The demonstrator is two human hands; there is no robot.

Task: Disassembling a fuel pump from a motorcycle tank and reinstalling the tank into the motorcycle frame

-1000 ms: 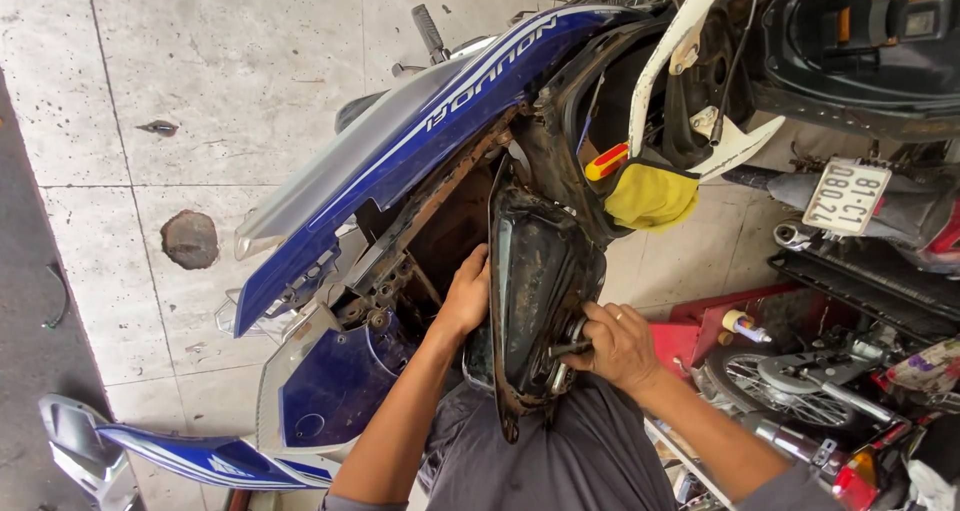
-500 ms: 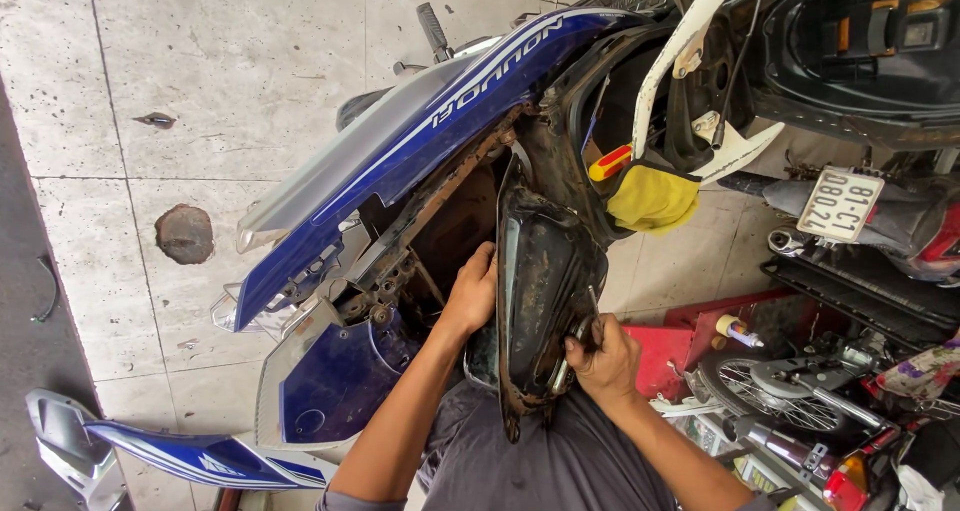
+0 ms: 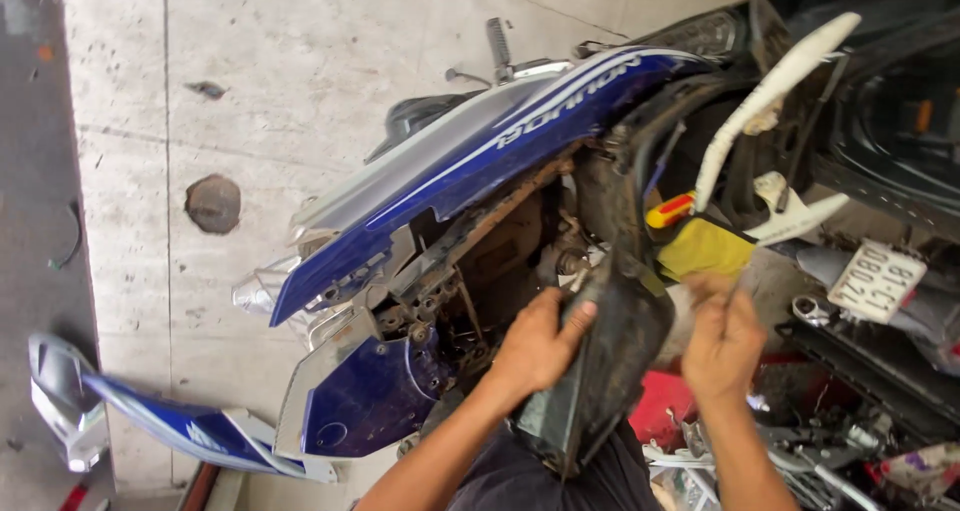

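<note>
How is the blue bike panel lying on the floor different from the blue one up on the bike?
The loose blue panel lies flat on the concrete floor, apart from the bike; the long blue side panel sits high on the motorbike, slanting upward. The loose one looks smaller and narrower. No hand touches either: the left hand grips the black fender. Both are blue with white trim.

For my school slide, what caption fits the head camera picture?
Left hand grips a dirty black mudguard under a blue motorbike panel; right hand reaches beside it.
</note>
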